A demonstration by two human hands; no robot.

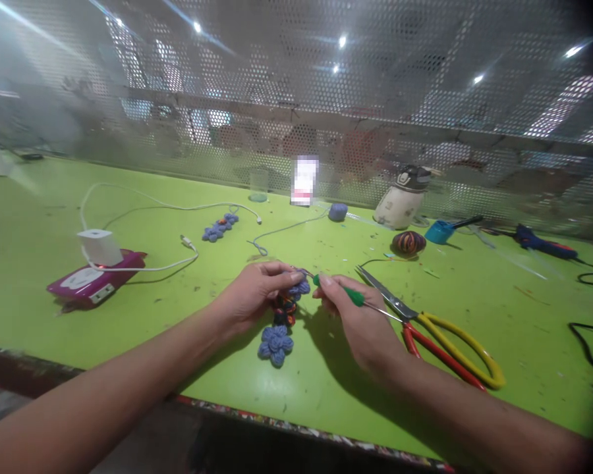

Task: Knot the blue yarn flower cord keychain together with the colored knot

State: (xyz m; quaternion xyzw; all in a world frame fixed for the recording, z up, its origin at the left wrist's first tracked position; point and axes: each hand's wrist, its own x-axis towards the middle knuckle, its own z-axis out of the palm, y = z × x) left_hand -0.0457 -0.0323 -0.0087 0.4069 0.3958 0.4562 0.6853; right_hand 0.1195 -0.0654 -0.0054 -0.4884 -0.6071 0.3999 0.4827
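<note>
My left hand [257,289] pinches the upper end of a crocheted flower strip [275,345], whose blue-purple flowers and dark multicoloured middle hang down over the table. In my right hand [354,313] is a crochet hook [350,294] with a green grip, closed between thumb and fingers. Its tip meets the top flower beside my left thumb; the exact stitch is too small to make out. Scissors [415,319] with one yellow and one red handle lie just right of my right hand, blades parted. A blue-purple yarn ball [338,211] sits farther back, its strand trailing left.
A second flower strip [221,226] lies back left, near a white cable and a purple power strip [96,280]. At the back stand a glass [258,185], a phone [304,181] and a kettle [404,196]. Rightward are a multicoloured yarn ball [408,243], blue tape [439,231] and a glue gun [543,243].
</note>
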